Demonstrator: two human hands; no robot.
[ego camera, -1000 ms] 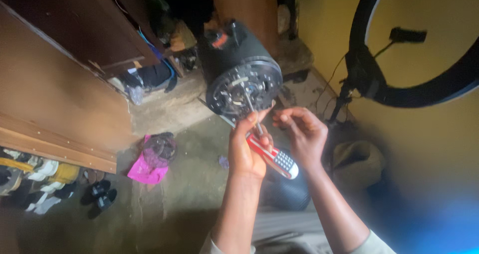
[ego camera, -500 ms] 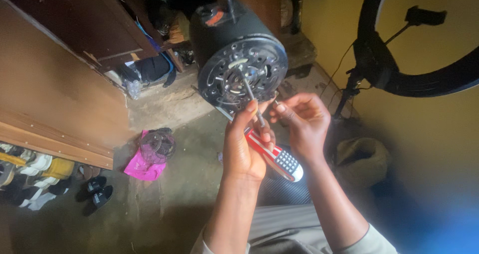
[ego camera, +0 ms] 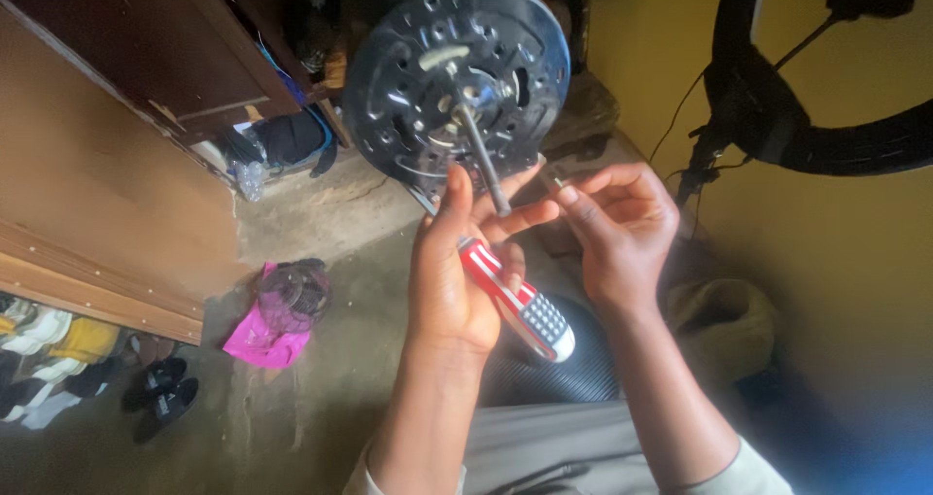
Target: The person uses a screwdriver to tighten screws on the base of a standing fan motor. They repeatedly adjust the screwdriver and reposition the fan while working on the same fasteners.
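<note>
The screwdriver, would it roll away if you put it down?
Probably a little: the screwdriver has a rounded red-and-white handle and a thin straight shaft. It looks stiff, not floppy. The left hand wraps it easily, so it seems light.

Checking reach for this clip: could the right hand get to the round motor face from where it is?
Probably yes: the right hand hovers just below the motor face, nothing between them; only the screwdriver crosses nearby.

The round black metal motor housing (ego camera: pixel 457 77) is cut off by the top edge. The left hand (ego camera: pixel 452 272) covers the middle of the red-and-white striped screwdriver handle (ego camera: pixel 525 306). The small object pinched in the right hand (ego camera: pixel 617 228) is too small to identify. The black ring light (ego camera: pixel 777 116) runs past the right edge
</note>
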